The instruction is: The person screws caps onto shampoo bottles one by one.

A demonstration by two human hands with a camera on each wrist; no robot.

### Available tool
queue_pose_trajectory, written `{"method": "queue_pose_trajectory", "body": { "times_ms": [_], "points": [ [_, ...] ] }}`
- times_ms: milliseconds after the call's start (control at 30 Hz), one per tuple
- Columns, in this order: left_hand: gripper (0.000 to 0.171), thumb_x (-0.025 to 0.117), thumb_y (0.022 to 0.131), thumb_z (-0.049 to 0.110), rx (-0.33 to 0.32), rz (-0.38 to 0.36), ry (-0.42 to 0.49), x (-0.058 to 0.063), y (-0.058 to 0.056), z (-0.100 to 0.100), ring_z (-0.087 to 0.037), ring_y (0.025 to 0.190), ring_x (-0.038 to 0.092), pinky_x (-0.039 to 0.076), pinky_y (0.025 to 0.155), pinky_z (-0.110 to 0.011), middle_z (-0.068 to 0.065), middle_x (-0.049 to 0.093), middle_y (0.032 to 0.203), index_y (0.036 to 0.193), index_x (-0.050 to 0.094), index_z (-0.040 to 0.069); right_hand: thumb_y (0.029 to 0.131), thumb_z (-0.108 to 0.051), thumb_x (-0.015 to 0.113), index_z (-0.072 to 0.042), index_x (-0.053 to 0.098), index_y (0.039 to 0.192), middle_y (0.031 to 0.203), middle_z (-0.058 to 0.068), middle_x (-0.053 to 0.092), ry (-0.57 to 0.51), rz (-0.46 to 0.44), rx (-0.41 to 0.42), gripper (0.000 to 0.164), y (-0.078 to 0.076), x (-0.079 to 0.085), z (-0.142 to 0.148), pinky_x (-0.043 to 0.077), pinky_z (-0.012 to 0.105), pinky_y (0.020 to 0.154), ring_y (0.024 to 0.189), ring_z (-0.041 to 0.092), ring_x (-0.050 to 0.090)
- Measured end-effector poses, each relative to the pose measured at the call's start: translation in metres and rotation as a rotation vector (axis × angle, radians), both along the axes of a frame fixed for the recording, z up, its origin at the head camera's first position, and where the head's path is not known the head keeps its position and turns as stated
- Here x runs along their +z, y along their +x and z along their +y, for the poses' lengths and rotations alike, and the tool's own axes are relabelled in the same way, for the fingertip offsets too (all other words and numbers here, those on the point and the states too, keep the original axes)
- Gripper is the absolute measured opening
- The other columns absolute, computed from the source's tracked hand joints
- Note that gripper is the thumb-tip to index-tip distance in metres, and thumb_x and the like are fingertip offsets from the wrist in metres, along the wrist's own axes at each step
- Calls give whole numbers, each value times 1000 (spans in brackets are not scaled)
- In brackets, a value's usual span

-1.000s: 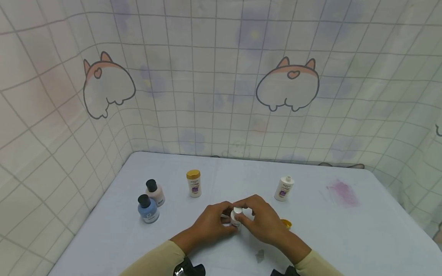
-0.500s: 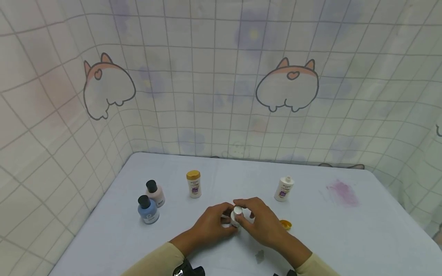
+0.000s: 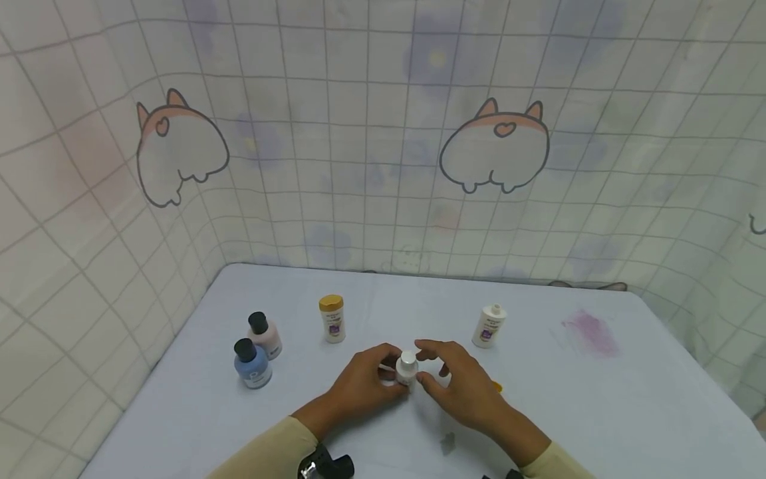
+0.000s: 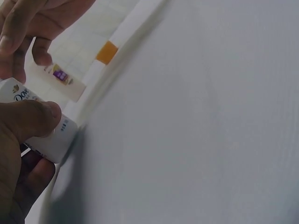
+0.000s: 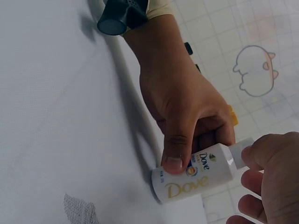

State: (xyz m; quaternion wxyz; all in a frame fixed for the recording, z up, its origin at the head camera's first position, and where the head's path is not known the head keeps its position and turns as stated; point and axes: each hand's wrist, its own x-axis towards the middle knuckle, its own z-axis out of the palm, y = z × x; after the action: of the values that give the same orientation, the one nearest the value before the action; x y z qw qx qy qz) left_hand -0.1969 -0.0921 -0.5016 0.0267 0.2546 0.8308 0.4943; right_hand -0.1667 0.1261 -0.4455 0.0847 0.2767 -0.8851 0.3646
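A small white Dove bottle point(image 3: 407, 370) with a white cap point(image 3: 408, 358) stands upright on the table. My left hand point(image 3: 370, 378) grips its body, the thumb point(image 5: 174, 158) across the front label in the right wrist view. Just right of the cap, my right hand point(image 3: 463, 386) has its thumb and fingers spread apart, holding nothing. In the left wrist view the right hand point(image 4: 39, 28) hangs above the bottle point(image 4: 56, 140), its fingers loosely bent. The right thumb point(image 5: 268, 149) overlaps the cap in the right wrist view.
A yellow-capped bottle point(image 3: 332, 322) stands behind the hands. A white bottle point(image 3: 489, 326) without a broad cap is at back right. Blue point(image 3: 254, 367) and pale pink point(image 3: 266, 338) black-capped bottles stand left. A yellow cap point(image 3: 497, 386) lies partly behind the right hand.
My right hand has come off the white cap and moved slightly right, its fingers spreading. My left hand keeps its grip on the bottle. The head view has shifted slightly.
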Motion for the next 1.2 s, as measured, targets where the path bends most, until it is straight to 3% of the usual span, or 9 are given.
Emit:
{"method": "queue_pose_trajectory", "body": {
  "times_ms": [267, 667, 1200],
  "points": [
    [47, 81, 74, 22, 45, -3, -26, 2, -5, -5, -3, 98, 58, 51, 81, -20, 13, 60, 108, 114, 56, 27, 86, -24, 70, -31, 50, 129, 108, -15, 60, 25, -12, -41, 48, -1, -2, 7, 50, 26, 67, 82, 12, 55],
    [53, 82, 73, 19, 82, 32, -35, 2, -17, -6, -4, 102, 57, 49, 84, -18, 12, 59, 111, 117, 54, 24, 86, -23, 70, -27, 53, 127, 106, -14, 62, 24, -19, -61, 45, 1, -3, 13, 50, 26, 66, 80, 14, 56],
    [53, 81, 74, 15, 181, -4, -64, 10, -27, -3, -4, 104, 55, 47, 88, -19, 11, 58, 112, 118, 53, 21, 85, -20, 71, -27, 56, 124, 104, -20, 60, -3, -24, -97, 42, 3, -5, 25, 51, 31, 68, 79, 14, 56]
  ]
}}
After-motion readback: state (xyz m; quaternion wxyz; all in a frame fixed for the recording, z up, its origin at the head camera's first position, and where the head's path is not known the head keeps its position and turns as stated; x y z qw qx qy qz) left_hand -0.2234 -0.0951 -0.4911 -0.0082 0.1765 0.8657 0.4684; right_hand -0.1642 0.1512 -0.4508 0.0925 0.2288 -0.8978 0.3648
